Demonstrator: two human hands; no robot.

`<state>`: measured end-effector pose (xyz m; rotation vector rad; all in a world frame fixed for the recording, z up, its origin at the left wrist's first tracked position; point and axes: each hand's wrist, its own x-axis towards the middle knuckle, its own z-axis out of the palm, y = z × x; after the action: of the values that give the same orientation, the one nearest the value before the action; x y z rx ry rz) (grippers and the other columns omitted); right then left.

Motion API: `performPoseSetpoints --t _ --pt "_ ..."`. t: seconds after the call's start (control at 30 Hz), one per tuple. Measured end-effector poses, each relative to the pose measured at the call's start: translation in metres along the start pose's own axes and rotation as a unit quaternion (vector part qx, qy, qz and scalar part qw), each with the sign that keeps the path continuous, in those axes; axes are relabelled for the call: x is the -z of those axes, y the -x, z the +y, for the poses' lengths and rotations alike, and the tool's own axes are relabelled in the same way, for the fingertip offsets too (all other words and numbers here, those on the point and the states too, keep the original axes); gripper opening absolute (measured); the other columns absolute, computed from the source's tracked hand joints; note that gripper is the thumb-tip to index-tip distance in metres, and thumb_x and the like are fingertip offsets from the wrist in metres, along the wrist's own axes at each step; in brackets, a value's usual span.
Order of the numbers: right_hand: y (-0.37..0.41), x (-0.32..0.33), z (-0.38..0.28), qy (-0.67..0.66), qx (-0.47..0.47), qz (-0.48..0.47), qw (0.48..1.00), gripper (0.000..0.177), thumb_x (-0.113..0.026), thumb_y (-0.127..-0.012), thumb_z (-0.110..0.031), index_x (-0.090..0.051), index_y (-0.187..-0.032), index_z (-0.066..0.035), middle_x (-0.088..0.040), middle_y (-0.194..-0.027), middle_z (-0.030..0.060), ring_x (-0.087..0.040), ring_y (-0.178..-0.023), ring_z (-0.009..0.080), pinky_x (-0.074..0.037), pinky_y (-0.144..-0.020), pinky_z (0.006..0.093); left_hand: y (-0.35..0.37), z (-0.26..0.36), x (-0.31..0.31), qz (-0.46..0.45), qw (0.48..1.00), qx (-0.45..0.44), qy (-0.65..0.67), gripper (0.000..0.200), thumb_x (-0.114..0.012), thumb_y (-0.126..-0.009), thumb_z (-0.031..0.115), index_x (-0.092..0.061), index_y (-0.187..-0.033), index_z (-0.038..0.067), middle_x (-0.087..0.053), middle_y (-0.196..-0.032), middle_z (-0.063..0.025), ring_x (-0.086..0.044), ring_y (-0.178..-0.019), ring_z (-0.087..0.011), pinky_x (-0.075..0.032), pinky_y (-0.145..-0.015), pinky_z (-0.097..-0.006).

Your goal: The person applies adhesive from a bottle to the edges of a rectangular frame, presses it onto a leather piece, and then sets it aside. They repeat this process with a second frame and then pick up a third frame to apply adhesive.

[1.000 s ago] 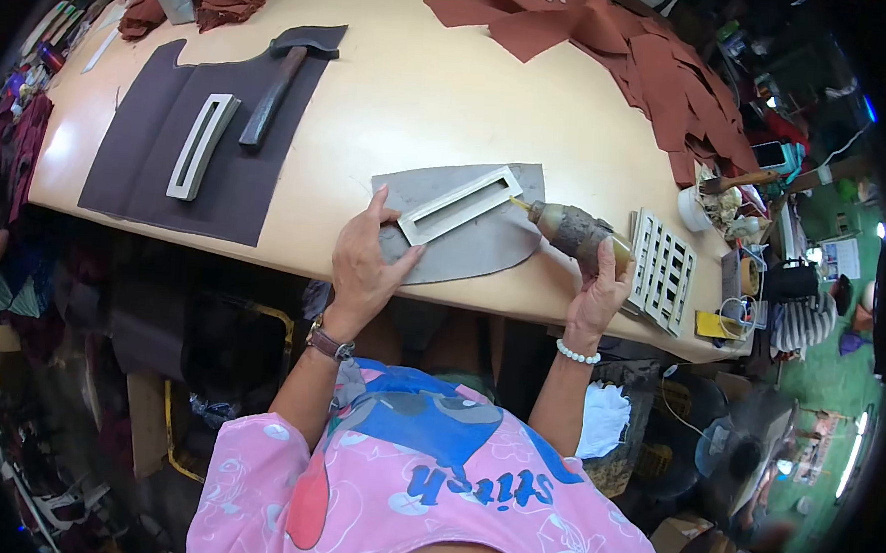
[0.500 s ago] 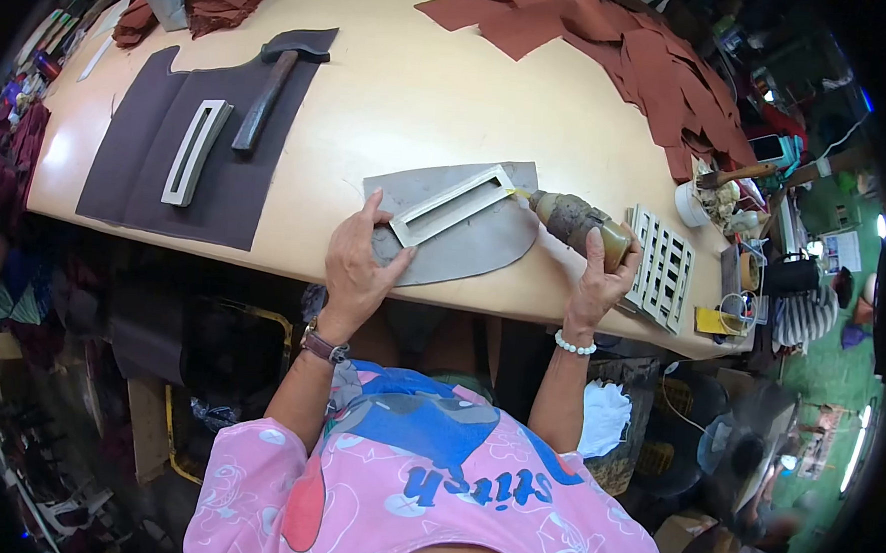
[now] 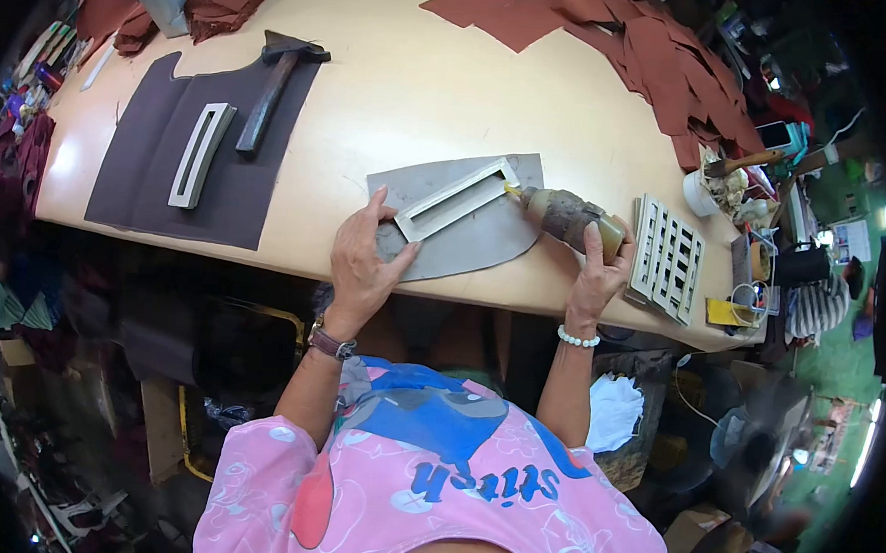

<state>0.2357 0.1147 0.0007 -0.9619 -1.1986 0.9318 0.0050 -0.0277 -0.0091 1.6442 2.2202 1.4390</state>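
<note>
A pale, slotted rectangular frame lies slantwise on a grey sheet with a curved edge, near the table's front edge. Round the frame's left end, my left hand is closed, index finger and thumb at its two corners. My right hand grips a dark-stained squeeze bottle, tilted nearly flat. Its yellow nozzle points left and meets the frame's right end; whether anything flows out is too small to tell.
To the left, a dark folded sheet carries another slotted frame and a hammer. Several slotted frames lie together at right. Beyond them stands a white tub. Reddish-brown pieces cover the far right.
The bottle's nozzle has shifted slightly left along the frame's right end. My left hand keeps its place on the frame. The whole view has moved a little.
</note>
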Motion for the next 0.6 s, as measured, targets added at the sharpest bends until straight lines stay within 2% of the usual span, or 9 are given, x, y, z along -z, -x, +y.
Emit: performPoseSetpoints --t 0.1,0.3,0.4,0.6 --pt "0.013 -0.003 -0.003 -0.01 -0.027 -0.015 0.999 0.034 -0.071 -0.082 -0.006 -0.054 -0.111 -0.002 -0.057 -0.098 0.0027 -0.055 -0.088 0.0102 -0.047 -0.081 0.0234 0.0 -0.001 -0.001 -0.001 1.0 0.008 0.008 0.076 -0.078 -0.067 0.009 -0.043 -0.134 0.0 -0.063 -0.101 -0.01 -0.059 -0.093 -0.0247 -0.046 -0.085 -0.0362" --pt "0.047 -0.019 -0.021 -0.021 -0.044 -0.059 0.997 0.035 -0.072 -0.082 -0.005 -0.054 -0.111 -0.002 -0.057 -0.098 0.0023 -0.055 -0.088 0.0098 -0.048 -0.079 0.0229 0.0 -0.003 0.0 -0.016 0.996 0.052 0.073 0.063 -0.069 -0.079 0.005 -0.041 -0.135 -0.001 -0.063 -0.1 -0.0115 -0.059 -0.093 -0.021 -0.045 -0.088 -0.0322" --pt "0.065 -0.024 -0.024 -0.016 -0.048 -0.08 0.996 0.037 -0.072 -0.081 -0.005 -0.053 -0.112 -0.002 -0.057 -0.098 0.0023 -0.055 -0.089 0.0101 -0.046 -0.079 0.0223 0.0 -0.007 -0.002 -0.009 0.992 0.063 0.105 0.058 -0.063 -0.079 0.003 -0.043 -0.132 -0.001 -0.063 -0.097 -0.0131 -0.059 -0.09 -0.0278 -0.046 -0.084 -0.0372" --pt "0.082 -0.033 -0.034 -0.05 -0.112 -0.114 0.986 0.037 -0.07 -0.082 -0.003 -0.052 -0.114 -0.004 -0.057 -0.096 0.0022 -0.054 -0.087 0.0087 -0.045 -0.076 0.0214 -0.001 -0.008 -0.001 -0.014 0.991 0.068 0.115 0.056 -0.061 -0.079 0.0 -0.043 -0.132 -0.001 -0.063 -0.096 -0.0137 -0.06 -0.089 -0.0278 -0.046 -0.084 -0.0374"
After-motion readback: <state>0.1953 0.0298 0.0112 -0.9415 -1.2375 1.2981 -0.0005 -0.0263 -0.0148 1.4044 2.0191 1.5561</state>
